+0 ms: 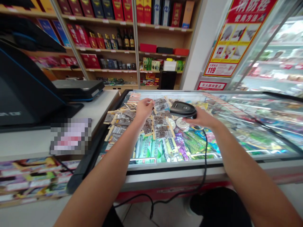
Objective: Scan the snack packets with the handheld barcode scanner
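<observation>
My right hand (204, 118) is wrapped round a black handheld barcode scanner (182, 109), whose head faces left. Its cable (205, 148) hangs over the front of the glass-topped freezer (170, 168). Fingers pinched, my left hand (145, 109) grips the edge of a small clear packet (161, 104) with dark contents and a tan border. Several similar packets (163, 127) lie on the glass below and to the left of that hand, some overlapping. The scanner's head is just right of the held packet. Exactly what the dark contents are, I cannot make out.
Left of the freezer is a counter (104, 108) with a black point-of-sale terminal (28, 85), a flat black device (78, 88) and a blurred-out item (71, 135). Frozen goods (151, 148) show under the glass. Shelves (104, 50) of boxes and bottles stand behind.
</observation>
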A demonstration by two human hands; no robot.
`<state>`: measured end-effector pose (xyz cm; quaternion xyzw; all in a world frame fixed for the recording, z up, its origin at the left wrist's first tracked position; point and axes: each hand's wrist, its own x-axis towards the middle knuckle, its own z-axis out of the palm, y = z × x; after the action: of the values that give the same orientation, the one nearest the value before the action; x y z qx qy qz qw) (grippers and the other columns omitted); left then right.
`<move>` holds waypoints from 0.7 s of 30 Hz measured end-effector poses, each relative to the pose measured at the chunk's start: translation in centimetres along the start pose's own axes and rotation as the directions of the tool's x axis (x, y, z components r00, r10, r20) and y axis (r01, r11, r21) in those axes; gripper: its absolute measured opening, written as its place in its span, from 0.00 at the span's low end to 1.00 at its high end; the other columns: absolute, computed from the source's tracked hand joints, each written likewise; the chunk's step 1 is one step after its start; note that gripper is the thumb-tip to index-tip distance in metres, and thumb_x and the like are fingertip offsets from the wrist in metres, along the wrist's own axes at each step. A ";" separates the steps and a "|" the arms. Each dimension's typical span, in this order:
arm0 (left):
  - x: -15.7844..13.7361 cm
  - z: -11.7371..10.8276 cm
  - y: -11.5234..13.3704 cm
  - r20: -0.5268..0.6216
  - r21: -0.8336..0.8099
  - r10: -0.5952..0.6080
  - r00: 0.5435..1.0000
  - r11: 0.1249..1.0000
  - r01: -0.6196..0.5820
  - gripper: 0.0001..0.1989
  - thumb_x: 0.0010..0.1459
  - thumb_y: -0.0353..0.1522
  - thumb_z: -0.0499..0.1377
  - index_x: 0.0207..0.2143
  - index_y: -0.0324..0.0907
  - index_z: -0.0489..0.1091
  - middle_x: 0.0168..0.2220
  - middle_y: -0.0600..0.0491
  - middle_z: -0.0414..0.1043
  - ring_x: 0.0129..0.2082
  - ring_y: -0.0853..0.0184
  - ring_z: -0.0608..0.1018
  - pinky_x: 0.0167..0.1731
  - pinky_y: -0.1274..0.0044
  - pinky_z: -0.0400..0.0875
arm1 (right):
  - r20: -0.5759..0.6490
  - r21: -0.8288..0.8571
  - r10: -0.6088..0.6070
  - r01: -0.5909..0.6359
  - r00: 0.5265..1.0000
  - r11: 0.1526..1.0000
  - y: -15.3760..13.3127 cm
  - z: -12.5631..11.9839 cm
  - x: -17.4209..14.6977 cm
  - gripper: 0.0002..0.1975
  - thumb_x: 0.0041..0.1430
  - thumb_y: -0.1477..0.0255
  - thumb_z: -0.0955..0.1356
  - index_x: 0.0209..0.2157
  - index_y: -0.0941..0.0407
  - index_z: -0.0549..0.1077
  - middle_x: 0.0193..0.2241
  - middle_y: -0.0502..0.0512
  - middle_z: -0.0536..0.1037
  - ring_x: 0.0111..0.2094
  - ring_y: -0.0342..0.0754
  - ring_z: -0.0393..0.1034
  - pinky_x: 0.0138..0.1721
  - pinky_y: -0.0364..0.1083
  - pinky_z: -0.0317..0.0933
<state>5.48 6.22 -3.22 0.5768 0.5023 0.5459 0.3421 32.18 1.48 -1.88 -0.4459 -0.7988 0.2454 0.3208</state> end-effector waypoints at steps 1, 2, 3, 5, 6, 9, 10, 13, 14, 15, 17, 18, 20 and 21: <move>0.1 -0.1 -0.2 0.006 0.035 0.017 1.000 0.999 -0.017 0.05 0.58 0.34 0.59 0.33 0.41 0.72 0.22 0.58 0.66 0.19 0.73 0.63 0.20 0.81 0.57 | -0.011 -0.054 -0.040 0.039 0.999 0.998 -0.3 0.3 0.0 0.20 0.45 0.63 0.76 0.39 0.56 0.76 0.28 0.52 0.80 0.29 0.50 0.73 0.33 0.47 0.67; 0.3 -0.1 -0.3 0.016 0.065 0.032 0.999 0.997 -0.033 0.06 0.58 0.34 0.59 0.33 0.41 0.73 0.22 0.58 0.65 0.19 0.73 0.63 0.20 0.81 0.57 | -0.002 -0.095 -0.070 0.070 0.998 0.993 -0.6 0.5 0.1 0.19 0.45 0.64 0.75 0.40 0.56 0.77 0.30 0.53 0.81 0.32 0.51 0.74 0.35 0.47 0.67; 0.4 -0.2 -0.4 0.031 0.088 0.045 0.998 0.995 -0.048 0.06 0.58 0.34 0.59 0.32 0.41 0.73 0.21 0.59 0.64 0.19 0.73 0.62 0.20 0.81 0.56 | 0.019 -0.124 -0.086 0.088 0.996 0.988 -0.7 0.7 0.1 0.17 0.45 0.65 0.74 0.39 0.55 0.78 0.32 0.53 0.82 0.33 0.52 0.75 0.36 0.47 0.67; 0.5 -0.3 -0.4 0.064 0.118 0.063 0.996 0.990 -0.070 0.06 0.58 0.34 0.59 0.32 0.41 0.73 0.20 0.59 0.62 0.19 0.73 0.62 0.20 0.81 0.56 | 0.053 -0.164 -0.090 0.097 0.995 0.982 -0.8 0.9 0.2 0.13 0.46 0.67 0.72 0.37 0.55 0.78 0.30 0.51 0.82 0.32 0.51 0.75 0.35 0.46 0.67; 0.5 -0.4 -0.3 0.075 0.128 0.070 0.995 0.989 -0.079 0.06 0.59 0.34 0.58 0.32 0.41 0.73 0.20 0.59 0.62 0.19 0.73 0.62 0.20 0.80 0.56 | 0.055 -0.178 -0.089 0.097 0.995 0.979 -0.8 1.0 0.1 0.12 0.46 0.68 0.72 0.35 0.54 0.78 0.30 0.50 0.81 0.31 0.50 0.75 0.34 0.46 0.66; 0.5 -0.5 -0.2 0.091 0.143 0.079 0.993 0.985 -0.092 0.06 0.58 0.34 0.58 0.31 0.41 0.73 0.19 0.60 0.60 0.19 0.72 0.62 0.21 0.80 0.57 | 0.046 -0.204 -0.099 0.106 0.994 0.973 -0.7 0.8 0.0 0.09 0.46 0.68 0.71 0.33 0.54 0.78 0.27 0.49 0.81 0.29 0.49 0.74 0.32 0.45 0.65; 0.5 -0.5 -0.1 0.093 0.144 0.080 0.992 0.985 -0.093 0.06 0.58 0.34 0.58 0.31 0.42 0.73 0.18 0.60 0.60 0.19 0.72 0.62 0.21 0.80 0.57 | 0.044 -0.208 -0.105 0.112 0.994 0.972 -0.7 0.7 -0.1 0.09 0.46 0.68 0.71 0.32 0.54 0.78 0.27 0.49 0.80 0.29 0.49 0.74 0.32 0.44 0.64; 0.7 -0.5 -0.2 0.089 0.152 0.063 0.994 0.985 -0.076 0.06 0.57 0.32 0.58 0.30 0.42 0.73 0.18 0.59 0.60 0.19 0.72 0.62 0.22 0.80 0.57 | 0.046 -0.219 -0.126 0.133 0.991 0.966 -0.9 0.6 -0.1 0.08 0.45 0.68 0.71 0.30 0.54 0.77 0.25 0.48 0.79 0.28 0.48 0.73 0.31 0.44 0.63; 0.7 -0.5 -0.2 0.087 0.154 0.056 0.995 0.986 -0.069 0.05 0.57 0.32 0.58 0.30 0.42 0.73 0.18 0.60 0.60 0.19 0.72 0.62 0.22 0.80 0.57 | 0.049 -0.228 -0.135 0.143 0.990 0.963 -1.0 0.6 -0.1 0.07 0.45 0.69 0.71 0.29 0.54 0.77 0.25 0.48 0.79 0.28 0.48 0.73 0.32 0.44 0.63; 0.8 -0.5 -0.3 0.090 0.154 0.053 0.995 0.986 -0.067 0.05 0.56 0.32 0.58 0.29 0.42 0.73 0.18 0.60 0.61 0.19 0.72 0.62 0.22 0.79 0.56 | 0.054 -0.241 -0.144 0.153 0.988 0.958 -1.1 0.6 -0.1 0.06 0.45 0.69 0.71 0.28 0.54 0.77 0.25 0.48 0.79 0.28 0.48 0.73 0.32 0.43 0.63; 0.9 -0.5 -0.3 0.100 0.154 0.066 0.993 0.985 -0.081 0.05 0.56 0.31 0.58 0.29 0.41 0.73 0.18 0.60 0.61 0.19 0.72 0.61 0.22 0.79 0.55 | 0.063 -0.268 -0.162 0.173 0.985 0.948 -1.3 0.7 -0.1 0.04 0.45 0.70 0.71 0.27 0.54 0.76 0.24 0.48 0.78 0.28 0.48 0.73 0.32 0.43 0.63; 1.0 -0.5 -0.3 0.105 0.153 0.080 0.991 0.984 -0.095 0.05 0.56 0.31 0.58 0.29 0.41 0.73 0.17 0.60 0.61 0.18 0.72 0.61 0.22 0.79 0.54 | 0.066 -0.277 -0.174 0.185 0.983 0.943 -1.4 0.7 -0.1 0.04 0.45 0.70 0.71 0.26 0.54 0.76 0.24 0.48 0.78 0.28 0.47 0.73 0.32 0.43 0.63; 0.9 -0.5 -0.2 0.117 0.157 0.105 0.988 0.980 -0.123 0.05 0.56 0.29 0.58 0.28 0.40 0.72 0.18 0.60 0.61 0.19 0.72 0.60 0.23 0.79 0.53 | 0.070 -0.283 -0.201 0.213 0.977 0.935 -1.4 0.8 -0.1 0.04 0.46 0.70 0.71 0.26 0.55 0.76 0.24 0.49 0.78 0.27 0.47 0.72 0.32 0.43 0.63; 0.9 -0.5 -0.1 0.123 0.163 0.112 0.986 0.978 -0.131 0.05 0.56 0.29 0.57 0.28 0.40 0.71 0.18 0.60 0.61 0.19 0.73 0.61 0.23 0.79 0.53 | 0.071 -0.284 -0.212 0.223 0.975 0.933 -1.4 0.8 -0.2 0.04 0.46 0.70 0.71 0.27 0.55 0.76 0.24 0.49 0.79 0.27 0.46 0.72 0.32 0.43 0.63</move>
<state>4.89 7.03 -2.98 0.6638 0.4907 0.4871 0.2852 30.88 0.58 -1.53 -0.3920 -0.8767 0.0975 0.2612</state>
